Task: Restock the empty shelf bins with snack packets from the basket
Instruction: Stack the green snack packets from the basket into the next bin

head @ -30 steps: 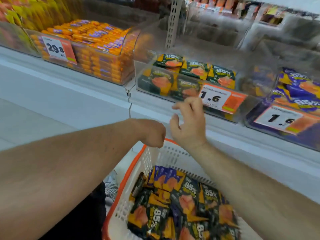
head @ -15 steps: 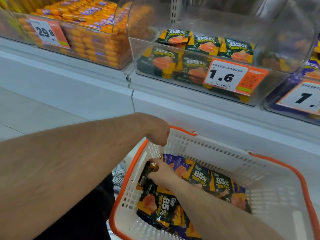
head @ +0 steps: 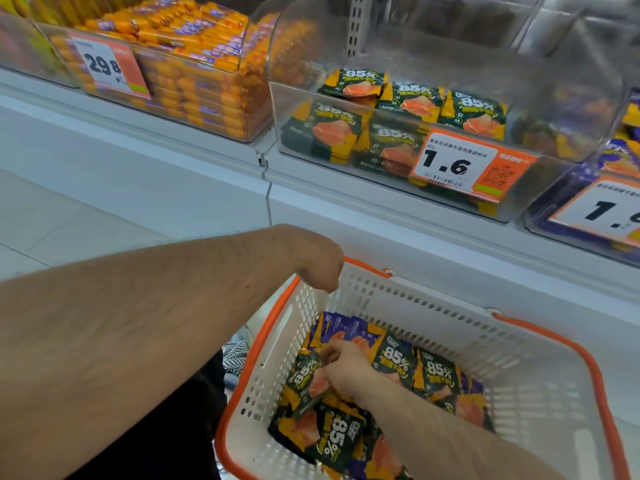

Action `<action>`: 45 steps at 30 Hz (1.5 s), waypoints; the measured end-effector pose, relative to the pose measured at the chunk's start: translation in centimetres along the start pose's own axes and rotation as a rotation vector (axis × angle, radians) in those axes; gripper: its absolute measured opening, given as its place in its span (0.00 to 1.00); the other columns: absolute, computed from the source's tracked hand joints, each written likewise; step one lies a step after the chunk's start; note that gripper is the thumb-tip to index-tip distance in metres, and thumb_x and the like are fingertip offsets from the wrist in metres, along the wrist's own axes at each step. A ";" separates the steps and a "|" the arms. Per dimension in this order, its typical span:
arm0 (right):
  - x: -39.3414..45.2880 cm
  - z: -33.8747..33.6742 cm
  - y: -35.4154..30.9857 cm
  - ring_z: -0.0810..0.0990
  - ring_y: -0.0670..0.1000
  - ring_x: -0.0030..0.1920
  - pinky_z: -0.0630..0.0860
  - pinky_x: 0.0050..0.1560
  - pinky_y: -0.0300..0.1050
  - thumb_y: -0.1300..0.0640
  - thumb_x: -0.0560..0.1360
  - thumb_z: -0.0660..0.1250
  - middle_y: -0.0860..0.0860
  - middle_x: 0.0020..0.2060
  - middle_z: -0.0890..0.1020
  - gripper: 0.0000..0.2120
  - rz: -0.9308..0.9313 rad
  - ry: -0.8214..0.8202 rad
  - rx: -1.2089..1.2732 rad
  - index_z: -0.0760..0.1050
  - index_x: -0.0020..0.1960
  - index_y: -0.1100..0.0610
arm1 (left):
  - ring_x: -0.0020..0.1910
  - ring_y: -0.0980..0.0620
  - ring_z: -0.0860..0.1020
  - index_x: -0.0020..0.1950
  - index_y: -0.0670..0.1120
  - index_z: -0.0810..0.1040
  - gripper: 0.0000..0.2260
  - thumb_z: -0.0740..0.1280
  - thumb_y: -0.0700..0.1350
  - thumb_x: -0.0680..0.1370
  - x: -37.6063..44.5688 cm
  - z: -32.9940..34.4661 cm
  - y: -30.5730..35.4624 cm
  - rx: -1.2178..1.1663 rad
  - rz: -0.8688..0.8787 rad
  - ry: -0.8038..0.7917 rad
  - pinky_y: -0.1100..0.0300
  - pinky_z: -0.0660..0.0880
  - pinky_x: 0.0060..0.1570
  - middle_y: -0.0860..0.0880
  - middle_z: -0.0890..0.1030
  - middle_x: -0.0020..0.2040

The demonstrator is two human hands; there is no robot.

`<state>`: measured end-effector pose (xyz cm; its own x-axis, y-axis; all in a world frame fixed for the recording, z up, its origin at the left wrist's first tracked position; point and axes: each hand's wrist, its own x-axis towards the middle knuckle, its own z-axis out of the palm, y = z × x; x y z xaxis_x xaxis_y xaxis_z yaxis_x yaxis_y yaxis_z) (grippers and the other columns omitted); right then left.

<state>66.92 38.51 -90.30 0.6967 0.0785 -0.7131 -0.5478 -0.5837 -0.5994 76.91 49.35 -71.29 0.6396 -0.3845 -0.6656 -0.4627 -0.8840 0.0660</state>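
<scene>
A white basket (head: 526, 362) with an orange rim sits low in front of me, holding several dark green and purple snack packets (head: 433, 372). My right hand (head: 348, 370) reaches down into it, and its fingers pinch one dark green packet (head: 306, 381), tilted up on edge at the basket's left side. My left hand (head: 320, 268) is curled over the basket's far left corner and grips the rim; its fingers are mostly hidden. Above, a clear shelf bin (head: 554, 109) holds a few green packets at its left and front.
A 1.6 price tag (head: 472, 166) hangs on the clear bin's front. A bin of orange bars (head: 194, 74) stands to its left, and one with purple packets (head: 623, 161) to its right. A white shelf ledge (head: 381, 209) runs beneath them.
My right hand dropped from the bin's front down into the basket and took hold of a green packet, tilting it up. My left hand stayed on the rim.
</scene>
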 end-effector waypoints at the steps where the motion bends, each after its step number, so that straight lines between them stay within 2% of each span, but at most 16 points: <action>1: -0.2 -0.8 -0.1 0.77 0.50 0.47 0.78 0.42 0.41 0.66 0.73 0.68 0.50 0.50 0.78 0.12 -0.007 0.008 0.024 0.78 0.53 0.53 | 0.61 0.48 0.75 0.67 0.44 0.75 0.17 0.60 0.49 0.82 0.0 -0.1 0.1 0.005 0.006 0.005 0.56 0.71 0.57 0.47 0.76 0.65; 5: -1.8 -4.9 -1.1 0.79 0.51 0.53 0.81 0.52 0.47 0.70 0.72 0.68 0.51 0.53 0.80 0.15 -0.093 0.019 0.096 0.80 0.50 0.51 | 0.61 0.47 0.75 0.66 0.42 0.76 0.17 0.61 0.49 0.81 -0.5 -1.0 0.2 0.012 0.013 0.015 0.54 0.72 0.58 0.46 0.76 0.65; 9: -4.9 -9.6 -3.3 0.81 0.51 0.51 0.79 0.48 0.50 0.74 0.68 0.66 0.48 0.53 0.81 0.23 -0.228 0.114 0.041 0.80 0.46 0.45 | 0.53 0.47 0.72 0.61 0.42 0.75 0.17 0.62 0.53 0.81 -2.1 -3.2 -0.6 -0.041 -0.029 0.085 0.55 0.69 0.54 0.46 0.75 0.60; 13: -9.2 -12.9 -6.6 0.80 0.50 0.51 0.78 0.50 0.47 0.76 0.67 0.65 0.47 0.49 0.81 0.25 -0.427 0.242 0.064 0.79 0.45 0.46 | 0.65 0.45 0.73 0.72 0.45 0.70 0.27 0.64 0.60 0.78 -4.7 -5.6 -1.7 -0.123 -0.087 0.138 0.52 0.71 0.63 0.47 0.72 0.69; 15: -11.3 -14.1 -8.1 0.79 0.44 0.42 0.76 0.45 0.41 0.78 0.69 0.63 0.46 0.46 0.79 0.24 -0.505 0.278 0.099 0.79 0.45 0.49 | 0.59 0.48 0.77 0.73 0.49 0.68 0.28 0.67 0.60 0.76 -5.6 -6.3 -2.5 -0.250 -0.046 0.135 0.52 0.75 0.58 0.48 0.75 0.65; 17: -13.0 -14.8 -9.3 0.79 0.48 0.38 0.75 0.43 0.46 0.80 0.70 0.61 0.50 0.45 0.78 0.24 -0.579 0.287 0.182 0.79 0.45 0.52 | 0.51 0.51 0.81 0.69 0.49 0.71 0.23 0.70 0.55 0.76 -6.3 -6.7 -2.9 -0.455 0.046 0.151 0.55 0.79 0.47 0.50 0.80 0.56; 20: -15.1 -15.5 -11.3 0.79 0.47 0.34 0.77 0.38 0.44 0.81 0.69 0.62 0.53 0.46 0.78 0.23 -0.646 0.331 0.194 0.78 0.44 0.54 | 0.48 0.42 0.82 0.56 0.44 0.75 0.11 0.71 0.46 0.77 -7.1 -7.4 -2.9 -0.665 0.173 0.313 0.49 0.81 0.48 0.47 0.78 0.48; 22: -16.0 -16.4 -12.7 0.76 0.46 0.31 0.72 0.33 0.40 0.81 0.68 0.63 0.51 0.43 0.78 0.21 -0.697 0.377 0.148 0.77 0.43 0.54 | 0.43 0.46 0.79 0.49 0.46 0.77 0.04 0.70 0.42 0.77 -7.5 -7.9 -3.0 -0.767 0.234 0.438 0.53 0.80 0.44 0.46 0.77 0.46; 28: -17.3 -19.7 -18.7 0.80 0.42 0.39 0.78 0.45 0.38 0.75 0.71 0.69 0.49 0.41 0.82 0.17 -0.858 0.519 0.160 0.77 0.41 0.52 | 0.37 0.51 0.81 0.48 0.46 0.79 0.01 0.68 0.41 0.79 -7.8 -9.0 -3.0 -1.254 0.299 0.800 0.60 0.79 0.35 0.46 0.84 0.45; 30: -17.0 -21.4 -20.9 0.79 0.47 0.39 0.78 0.45 0.43 0.74 0.72 0.68 0.53 0.42 0.81 0.17 -0.842 0.661 0.264 0.77 0.40 0.52 | 0.37 0.49 0.82 0.45 0.48 0.78 0.04 0.67 0.43 0.79 -7.7 -9.6 -3.3 -1.412 0.257 0.962 0.61 0.76 0.31 0.46 0.84 0.45; 33: -16.2 -23.9 -23.7 0.76 0.54 0.41 0.71 0.32 0.44 0.71 0.73 0.67 0.58 0.45 0.80 0.14 -0.717 0.800 0.315 0.76 0.40 0.52 | 0.41 0.51 0.80 0.49 0.50 0.78 0.02 0.66 0.46 0.79 -7.1 -9.8 -4.4 -1.265 0.089 1.098 0.60 0.72 0.36 0.50 0.82 0.47; 35: -15.1 -24.9 -24.6 0.74 0.51 0.36 0.66 0.28 0.41 0.69 0.75 0.65 0.57 0.45 0.79 0.13 -0.581 0.790 0.249 0.74 0.39 0.53 | 0.39 0.54 0.79 0.55 0.51 0.77 0.06 0.66 0.46 0.78 -6.7 -9.3 -4.7 -1.164 0.046 1.042 0.62 0.70 0.34 0.51 0.82 0.46; 37: -13.9 -25.2 -25.0 0.74 0.48 0.30 0.73 0.28 0.41 0.68 0.77 0.62 0.55 0.40 0.79 0.13 -0.467 0.729 0.158 0.72 0.37 0.55 | 0.35 0.56 0.77 0.58 0.52 0.75 0.09 0.67 0.46 0.78 -6.4 -8.9 -4.5 -1.055 0.026 0.978 0.63 0.68 0.30 0.54 0.81 0.44; 39: -12.6 -25.3 -25.0 0.75 0.49 0.32 0.77 0.35 0.40 0.66 0.77 0.63 0.54 0.39 0.78 0.13 -0.369 0.697 0.062 0.70 0.36 0.54 | 0.39 0.57 0.78 0.59 0.55 0.74 0.12 0.69 0.49 0.77 -6.2 -8.6 -4.4 -0.950 0.004 0.954 0.64 0.69 0.33 0.56 0.81 0.46; 43: -11.7 -24.7 -25.2 0.71 0.46 0.25 0.66 0.17 0.33 0.68 0.77 0.64 0.50 0.27 0.73 0.14 -0.247 0.615 -0.059 0.65 0.36 0.57 | 0.41 0.56 0.79 0.59 0.56 0.74 0.12 0.70 0.53 0.77 -5.8 -8.6 -4.6 -0.923 -0.004 0.955 0.65 0.70 0.33 0.56 0.81 0.47; 45: -11.3 -24.3 -25.5 0.71 0.49 0.23 0.62 0.18 0.34 0.66 0.77 0.62 0.52 0.24 0.72 0.10 -0.145 0.645 -0.192 0.65 0.39 0.60 | 0.41 0.56 0.79 0.59 0.56 0.73 0.12 0.69 0.53 0.77 -5.7 -8.6 -4.6 -0.907 0.002 0.961 0.65 0.71 0.34 0.55 0.81 0.47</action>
<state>84.31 32.84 -58.10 0.9256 -0.2956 -0.2363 -0.3782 -0.7411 -0.5547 80.64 53.35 -61.38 0.9912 -0.0878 0.0990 -0.1320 -0.6016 0.7878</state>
